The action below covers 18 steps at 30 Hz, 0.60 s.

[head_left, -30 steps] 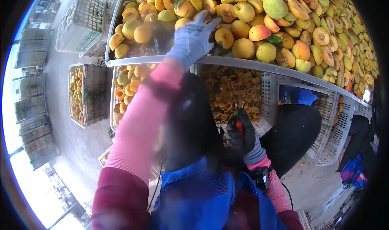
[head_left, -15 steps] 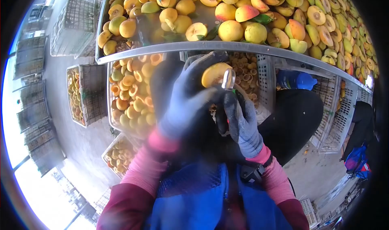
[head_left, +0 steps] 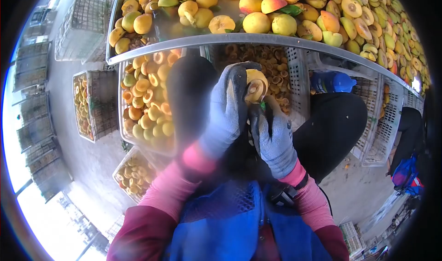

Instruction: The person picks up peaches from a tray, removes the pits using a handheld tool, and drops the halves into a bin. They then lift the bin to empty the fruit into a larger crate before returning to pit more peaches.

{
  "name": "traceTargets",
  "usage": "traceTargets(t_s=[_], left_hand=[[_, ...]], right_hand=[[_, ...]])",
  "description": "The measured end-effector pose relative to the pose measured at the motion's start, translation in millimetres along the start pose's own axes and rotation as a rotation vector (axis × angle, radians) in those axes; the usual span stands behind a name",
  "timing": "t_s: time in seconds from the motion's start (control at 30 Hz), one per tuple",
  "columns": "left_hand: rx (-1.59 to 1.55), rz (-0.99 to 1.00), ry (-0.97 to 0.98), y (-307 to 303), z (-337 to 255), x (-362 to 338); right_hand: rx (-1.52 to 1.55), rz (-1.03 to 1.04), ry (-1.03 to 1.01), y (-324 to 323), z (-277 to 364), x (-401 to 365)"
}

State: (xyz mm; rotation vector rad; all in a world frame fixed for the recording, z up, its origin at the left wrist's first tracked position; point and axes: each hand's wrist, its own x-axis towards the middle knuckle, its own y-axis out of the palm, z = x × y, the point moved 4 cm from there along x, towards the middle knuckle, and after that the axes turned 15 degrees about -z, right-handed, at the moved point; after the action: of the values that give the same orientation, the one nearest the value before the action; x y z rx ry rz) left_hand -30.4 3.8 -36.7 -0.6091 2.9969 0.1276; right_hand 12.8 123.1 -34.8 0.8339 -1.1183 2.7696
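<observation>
In the head view my left hand, in a grey glove with dark fingertips, is closed around a yellow peach half, its cut face turned toward my right hand. My gloved right hand is closed on a small pitting tool with a curved metal blade, which is at the middle of the cut face. A bit of green shows near the tool's handle, which my fingers mostly hide. Both hands are above my lap, just below the metal table edge.
Many whole and halved peaches lie on the table. Beneath its edge are a crate of peach halves and a crate of small brown pieces. A blue bottle lies to the right. More crates stand left; another person's leg is far right.
The metal blade has gone from sticking up at the peach half's edge to the middle of its cut face. My left hand has turned the half toward my right hand.
</observation>
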Motion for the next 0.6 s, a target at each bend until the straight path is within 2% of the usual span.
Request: traceTargets(t_s=[0.03, 0.1, 0.17, 0.23, 0.33, 0.4, 0.47, 0.5, 0.57, 0.6], left_hand=[[0.008, 0.002, -0.011, -0.1, -1.6, -0.4], [0.031, -0.009, -0.003, -2.8, 5.8, 0.9], [0.099, 0.000, 0.050, -5.1, 5.5, -1.3], [0.210, 0.025, 0.155, -7.2, -3.1, -1.8], [0.366, 0.187, 0.340, -12.1, -3.0, -4.8], [0.359, 0.240, 0.386, -12.0, -6.3, -7.3], [0.285, 0.253, 0.373, -9.4, -10.8, -4.3], [0.238, 0.250, 0.352, -5.6, -11.0, 0.8], [0.188, 0.201, 0.313, -4.6, -14.6, -1.5], [0.148, 0.226, 0.163, -7.0, -3.6, -2.6]], right_hand=[[0.110, 0.025, 0.145, 0.8, -2.6, -1.8], [0.119, 0.013, 0.150, 1.9, -3.4, -4.6], [-0.079, -0.056, -0.128, 6.2, -1.3, -14.2], [0.060, 0.076, 0.046, 12.5, -7.7, -30.3], [0.514, 0.159, 0.390, 4.4, -7.5, -30.1], [0.942, 0.275, 0.845, -0.6, -4.7, -21.4], [1.389, 0.500, 1.511, 3.7, 3.0, -24.4], [1.527, 0.568, 1.599, 8.8, 9.3, -25.8], [1.974, 0.550, 1.769, 12.1, 13.2, -29.8], [2.210, 0.550, 1.846, 14.4, 16.0, -31.3]])
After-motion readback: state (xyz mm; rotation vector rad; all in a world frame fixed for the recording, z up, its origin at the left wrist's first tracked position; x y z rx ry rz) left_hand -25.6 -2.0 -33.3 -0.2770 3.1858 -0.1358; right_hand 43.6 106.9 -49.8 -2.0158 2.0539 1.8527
